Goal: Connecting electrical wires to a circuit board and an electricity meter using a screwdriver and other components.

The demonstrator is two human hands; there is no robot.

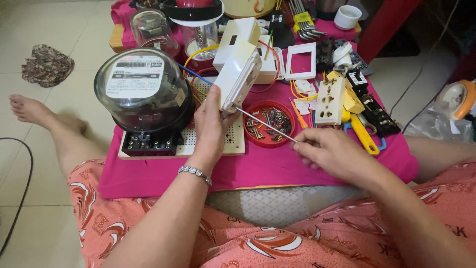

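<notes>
pink cloth [148, 173] — left hand [210, 126] clasping white box [238, 74], right hand [329, 151] pinching screwdriver [265, 124], meter [141, 87] alongside

One label noted: a rectangular faceplate label [135, 77], white with dark print and a small dark counter window, set beneath the clear round dome of the electricity meter [141, 92] at the left of the pink-covered table [258, 171]. A crumpled clear plastic bag [439, 124] lies on the floor at far right (contents unclear). No screens or signs.
</notes>
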